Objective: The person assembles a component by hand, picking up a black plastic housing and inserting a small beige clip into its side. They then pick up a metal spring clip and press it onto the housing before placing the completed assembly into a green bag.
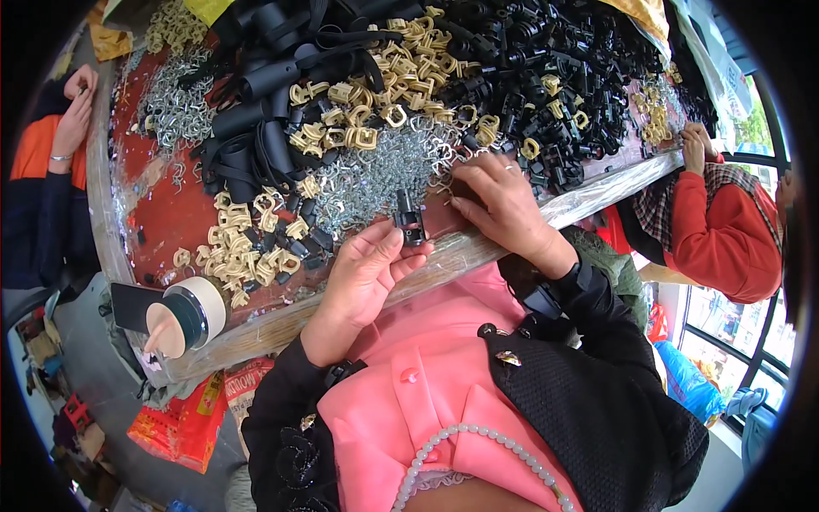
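Observation:
My left hand [371, 269] holds a small black plastic fitting [408, 224] upright between thumb and fingers, at the near edge of the table. To its right, my right hand [503, 205] reaches over the edge of a heap of small silver metal pieces [375, 175], its fingers bent. A gap shows between that thumb and forefinger, and I see nothing held in them. Cream plastic clips [243, 247] lie left of my left hand, mixed with small black pieces. More cream clips [409, 64] are piled behind the silver heap.
A wooden rim [256, 333] borders the red table. Black tubes [264, 81] lie at the back left, and a large heap of black fittings [546, 68] at the back right. A round container [192, 311] stands at the near left corner. Other people's hands [75, 119] work at both ends.

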The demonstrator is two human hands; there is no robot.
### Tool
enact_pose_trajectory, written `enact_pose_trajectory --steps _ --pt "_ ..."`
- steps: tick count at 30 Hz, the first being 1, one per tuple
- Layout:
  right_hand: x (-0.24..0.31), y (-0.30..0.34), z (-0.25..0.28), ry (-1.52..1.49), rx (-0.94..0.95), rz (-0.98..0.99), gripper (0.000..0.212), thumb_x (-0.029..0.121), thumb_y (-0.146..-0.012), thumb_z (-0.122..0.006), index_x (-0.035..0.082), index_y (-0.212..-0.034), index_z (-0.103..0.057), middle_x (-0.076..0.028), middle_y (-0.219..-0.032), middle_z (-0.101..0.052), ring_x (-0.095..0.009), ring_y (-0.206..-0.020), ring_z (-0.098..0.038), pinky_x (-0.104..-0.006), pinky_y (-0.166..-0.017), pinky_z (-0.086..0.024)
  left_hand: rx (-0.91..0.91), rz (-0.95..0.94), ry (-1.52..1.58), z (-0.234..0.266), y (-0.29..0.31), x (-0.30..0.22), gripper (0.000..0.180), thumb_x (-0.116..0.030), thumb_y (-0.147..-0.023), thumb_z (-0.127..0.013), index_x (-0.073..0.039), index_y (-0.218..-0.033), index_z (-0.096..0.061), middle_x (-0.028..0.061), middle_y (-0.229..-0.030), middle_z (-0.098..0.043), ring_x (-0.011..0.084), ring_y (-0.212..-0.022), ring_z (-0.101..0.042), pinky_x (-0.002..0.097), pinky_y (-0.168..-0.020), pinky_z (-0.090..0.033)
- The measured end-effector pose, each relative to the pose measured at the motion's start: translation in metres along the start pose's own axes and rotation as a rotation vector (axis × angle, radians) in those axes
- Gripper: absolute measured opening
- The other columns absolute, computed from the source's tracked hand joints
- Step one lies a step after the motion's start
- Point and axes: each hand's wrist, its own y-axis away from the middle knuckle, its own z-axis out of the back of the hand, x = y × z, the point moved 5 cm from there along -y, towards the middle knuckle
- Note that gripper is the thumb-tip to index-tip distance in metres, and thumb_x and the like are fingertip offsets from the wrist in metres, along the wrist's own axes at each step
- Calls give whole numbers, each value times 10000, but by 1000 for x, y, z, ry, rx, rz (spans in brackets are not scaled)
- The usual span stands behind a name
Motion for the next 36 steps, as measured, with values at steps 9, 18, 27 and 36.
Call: enact_pose_trajectory --steps 9,18,27,36 --pt "2 3 -11 -19 11 46 211 74 -690 -590 53 -889 -525 -96 -811 -499 -284 -686 -514 -345 -584 -420 8 -38 -13 1 3 0 242 -137 -849 -487 2 -1046 -497 127 -966 -570 217 -885 -573 289 -760 -483" --pt "8 0 -21 9 118 124 145 62 -698 -581 46 -826 -517 -92 -788 -494 -281 -686 -523 -350 -569 -427 -23 -47 33 -1 2 0 161 -101 -835 -510 3 -956 -530 92 -925 -577 232 -845 -584 286 -721 -499" --pt "2 -4 -13 -315 139 -87 70 73 -767 -558 29 -784 -507 -61 -684 -509 -182 -578 -496 -261 -534 -389 -7 -79 38 0 2 0 167 -99 -825 -526 -18 -971 -535 80 -949 -576 210 -879 -569 302 -774 -473" --pt "10 2 -37 -802 488 -267 98 99 -798 -549 5 -781 -524 1 -664 -524 -52 -585 -442 -219 -525 -383 85 -161 49 0 -2 3 192 -61 -813 -531 -21 -1001 -533 64 -988 -564 152 -930 -527 331 -864 -403"
